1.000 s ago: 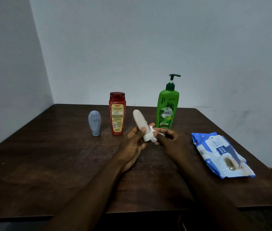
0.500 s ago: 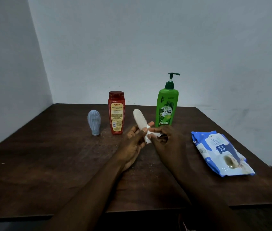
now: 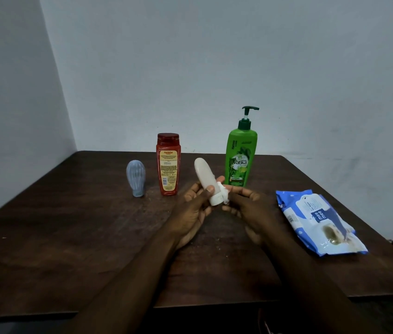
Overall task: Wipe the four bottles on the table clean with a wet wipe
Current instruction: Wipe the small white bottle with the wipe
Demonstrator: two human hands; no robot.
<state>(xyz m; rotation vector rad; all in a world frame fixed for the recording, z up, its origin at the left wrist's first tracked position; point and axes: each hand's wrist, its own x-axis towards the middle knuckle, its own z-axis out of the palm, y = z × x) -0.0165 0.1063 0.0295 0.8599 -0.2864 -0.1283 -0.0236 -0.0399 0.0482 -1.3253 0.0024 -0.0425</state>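
- My left hand [image 3: 194, 209] grips the white bottle [image 3: 203, 175]. The thumb lies across the front of its lower body and the fingers are curled behind it.
- The white bottle is held off the counter [image 3: 70, 237], above the middle of it. The cap end points down toward me, and the rounded end is up and tilted to the left.
- My right hand [image 3: 248, 208] pinches the wet wipe [image 3: 224, 192], a small crumpled white wad, against the right side of the bottle near the cap. The fingers are curled round it, with the thumb on top.
- Only a little of the wipe shows between my fingers and the bottle. How it is folded I cannot tell.
- The red bottle [image 3: 168, 165] stands upright just left of my hands with its yellow label facing me.
- The grey-blue bottle [image 3: 135, 175] stands cap-down to the left of the red one. It is ribbed, and close to the red bottle but apart from it.
- The green pump bottle [image 3: 240, 160] stands upright just behind my right fingers. It is the tallest of the four and its dark green pump head points right.
- The three standing bottles form a loose row toward the back of the counter.
- The wipes pack [image 3: 318, 222], blue and white, lies flat on the right side of the counter, well apart from the bottles.
- The counter is dark brown wood and sits in a corner of pale walls.
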